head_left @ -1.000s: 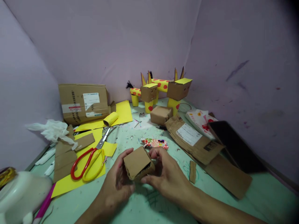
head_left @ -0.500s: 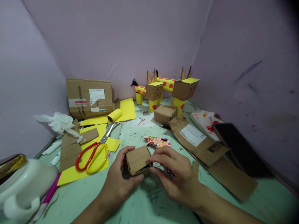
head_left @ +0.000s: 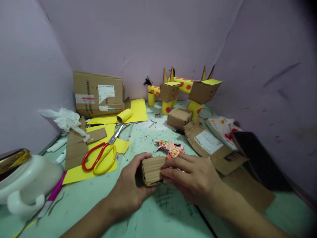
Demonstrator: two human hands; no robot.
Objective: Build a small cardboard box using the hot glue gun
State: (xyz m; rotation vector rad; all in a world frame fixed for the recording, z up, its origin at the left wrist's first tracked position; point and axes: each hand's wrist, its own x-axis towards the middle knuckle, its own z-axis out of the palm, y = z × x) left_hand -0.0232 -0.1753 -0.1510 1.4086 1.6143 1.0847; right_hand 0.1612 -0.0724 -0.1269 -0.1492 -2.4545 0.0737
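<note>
A small cardboard box (head_left: 153,170) is held low over the table between my two hands. My left hand (head_left: 132,181) is closed round its left side, thumb beneath the near edge and fingers behind. My right hand (head_left: 190,177) grips the right side, its fingertips on the box's ridged face; the thumb is mostly hidden. Just beyond the box lies a colourful patterned pouch (head_left: 172,148). Scissors with red and yellow handles (head_left: 102,157) rest on yellow paper (head_left: 79,172) to the left.
Two spotted cardboard animals (head_left: 169,92) stand at the back beside a closed small box (head_left: 179,118). A large carton (head_left: 99,96) leans at back left. A white mug (head_left: 32,178) is near left; flattened cardboard (head_left: 210,145) and a dark phone-like slab (head_left: 260,162) lie right.
The box has been turned, so a ridged face now shows where a smooth one did. My right fingers have moved further against its side. The camera view has shifted slightly.
</note>
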